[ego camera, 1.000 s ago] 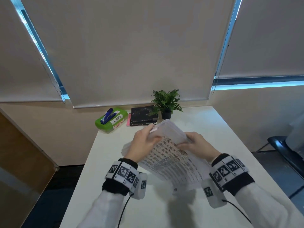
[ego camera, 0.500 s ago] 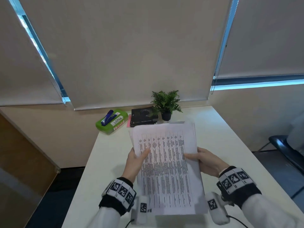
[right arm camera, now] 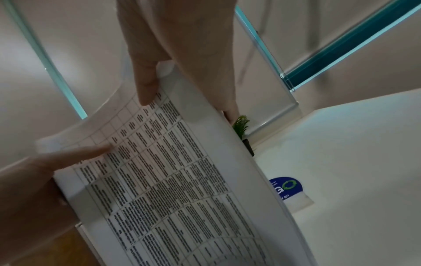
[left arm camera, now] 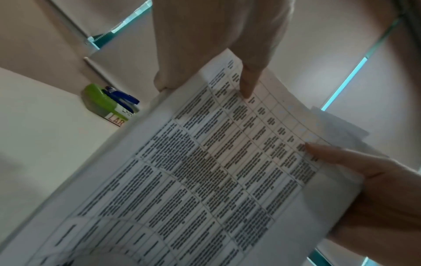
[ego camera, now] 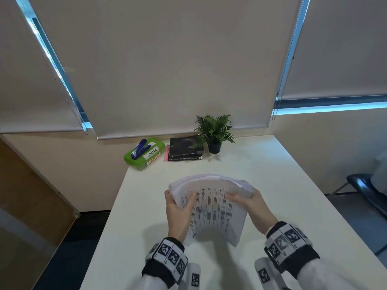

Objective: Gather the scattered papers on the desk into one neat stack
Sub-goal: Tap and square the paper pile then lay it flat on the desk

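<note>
Holding a bundle of papers (ego camera: pixel 211 208) up off the white surface (ego camera: pixel 282 185), both hands on it: left hand (ego camera: pixel 178 214) fingers grasping the 9 o'clock edge, thumb on the printed face, right hand (ego camera: pixel 253 206) fingers grasping the 3 o'clock edge the same way. The stack bows upward in the middle, top edge curling away, and the sheet edges up top aren't lined up, a few stick out at the right corner. Bottom edge looks close to the surface near the middle of it; can't tell if it touches.

Print is a table of small text, too blurry to read. What does read: the green box (ego camera: pixel 144 156) at 11 o'clock says "LARGE" on a white label and again in red on its side, with a blue stapler (ego camera: pixel 139 148) lying on top. Next to it are dark books (ego camera: pixel 185 148), spine titles too small to read, then a potted plant (ego camera: pixel 214 132) at 12. Right wrist view catches a blue round sticker (right arm camera: pixel 286 188) with "GO" on it.

Bare surface on both sides of the hands and toward 3 o'clock
</note>
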### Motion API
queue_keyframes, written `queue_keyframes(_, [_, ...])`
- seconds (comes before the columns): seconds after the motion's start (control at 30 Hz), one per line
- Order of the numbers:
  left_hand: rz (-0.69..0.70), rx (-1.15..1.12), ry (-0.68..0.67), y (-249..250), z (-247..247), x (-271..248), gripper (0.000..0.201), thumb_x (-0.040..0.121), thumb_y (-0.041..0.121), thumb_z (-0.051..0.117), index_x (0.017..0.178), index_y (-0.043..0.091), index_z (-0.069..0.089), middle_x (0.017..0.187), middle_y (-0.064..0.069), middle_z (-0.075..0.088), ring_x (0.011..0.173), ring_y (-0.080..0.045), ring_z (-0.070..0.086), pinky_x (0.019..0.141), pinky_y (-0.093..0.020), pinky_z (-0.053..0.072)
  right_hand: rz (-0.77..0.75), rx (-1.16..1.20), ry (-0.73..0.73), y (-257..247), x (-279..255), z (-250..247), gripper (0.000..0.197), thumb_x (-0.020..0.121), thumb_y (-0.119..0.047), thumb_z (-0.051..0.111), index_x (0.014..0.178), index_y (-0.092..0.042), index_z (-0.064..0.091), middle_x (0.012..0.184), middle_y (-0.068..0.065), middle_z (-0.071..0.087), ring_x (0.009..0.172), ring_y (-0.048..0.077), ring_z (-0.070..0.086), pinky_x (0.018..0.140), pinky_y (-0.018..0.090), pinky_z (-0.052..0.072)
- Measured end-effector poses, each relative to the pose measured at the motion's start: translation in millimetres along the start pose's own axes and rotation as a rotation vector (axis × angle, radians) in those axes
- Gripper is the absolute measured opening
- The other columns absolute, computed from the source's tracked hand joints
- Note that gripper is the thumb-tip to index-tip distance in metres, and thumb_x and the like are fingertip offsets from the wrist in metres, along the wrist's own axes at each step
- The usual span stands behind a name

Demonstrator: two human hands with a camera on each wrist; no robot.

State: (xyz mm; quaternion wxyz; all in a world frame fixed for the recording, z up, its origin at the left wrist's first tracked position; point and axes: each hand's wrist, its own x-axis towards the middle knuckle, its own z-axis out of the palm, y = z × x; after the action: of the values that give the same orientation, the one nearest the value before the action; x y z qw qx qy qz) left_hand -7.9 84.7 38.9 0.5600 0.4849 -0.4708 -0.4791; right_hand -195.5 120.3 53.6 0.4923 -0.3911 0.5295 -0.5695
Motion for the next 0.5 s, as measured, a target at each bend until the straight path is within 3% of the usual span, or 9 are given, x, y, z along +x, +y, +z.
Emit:
queue_keyframes(0.07, [-0.009, -0.019, 0.010, -1, -2, 6, 0.034, 0.083, 0.011, 0.069, 0.092, 0.030, 0.043, 0.089, 0.005, 0.061, 0.072, 0.004, 0.063, 0.064, -0.014, 0.051, -0.017, -0.002, 0.007, 2, 2, 0, 0.028, 0.077, -0.001, 0.073, 0.105, -0.001, 0.066, 0.084, -0.001, 0.074, 0.084, 0.019, 0.069, 0.070, 0.027, 0.051])
queue_keyframes(0.2, [-0.021, -0.032, -0.016, -1, -12, 16, 0.034, 0.084, 0.007, 0.066, 0.105, 0.018, 0.040, 0.097, -0.002, 0.058, 0.085, -0.010, 0.060, 0.075, -0.025, 0.049, -0.055, 0.018, 0.017, 2, 6, -1, 0.023, 0.076, -0.001, 0.073, 0.099, 0.003, 0.068, 0.083, 0.000, 0.074, 0.080, 0.015, 0.071, 0.068, 0.023, 0.052])
queue_keyframes(0.27, [0.021, 0.035, -0.016, -2, -22, 18, 0.030, 0.087, 0.005, 0.059, 0.107, 0.019, 0.041, 0.103, 0.001, 0.056, 0.091, -0.009, 0.057, 0.076, -0.022, 0.047, -0.048, 0.033, 0.025, 2, 8, -3, 0.021, 0.077, -0.002, 0.073, 0.098, 0.001, 0.071, 0.088, 0.006, 0.075, 0.081, 0.018, 0.071, 0.069, 0.026, 0.054])
queue_keyframes(0.37, [0.106, 0.099, 0.017, -3, -37, 19, 0.026, 0.091, 0.003, 0.053, 0.098, 0.028, 0.048, 0.107, 0.007, 0.055, 0.098, -0.006, 0.054, 0.075, -0.010, 0.046, -0.035, 0.043, 0.026, 5, 13, -6, 0.021, 0.077, -0.002, 0.073, 0.097, 0.002, 0.072, 0.093, 0.015, 0.074, 0.081, 0.023, 0.070, 0.073, 0.032, 0.054])
queue_keyframes(0.4, [0.127, 0.115, 0.025, -4, -41, 20, 0.025, 0.092, 0.004, 0.053, 0.096, 0.029, 0.051, 0.107, 0.006, 0.058, 0.098, -0.008, 0.056, 0.076, -0.011, 0.047, -0.028, 0.046, 0.021, 6, 14, -7, 0.022, 0.077, -0.002, 0.073, 0.098, 0.003, 0.072, 0.093, 0.016, 0.073, 0.081, 0.024, 0.070, 0.075, 0.034, 0.054])
queue_keyframes(0.5, [0.172, 0.148, 0.040, -4, -50, 23, 0.014, 0.092, 0.011, 0.056, 0.090, 0.024, 0.058, 0.097, 0.004, 0.065, 0.090, -0.015, 0.061, 0.078, -0.027, 0.052, -0.018, 0.047, -0.009, 6, 18, -10, 0.028, 0.073, -0.006, 0.077, 0.099, 0.003, 0.071, 0.093, 0.016, 0.073, 0.083, 0.025, 0.070, 0.077, 0.036, 0.055])
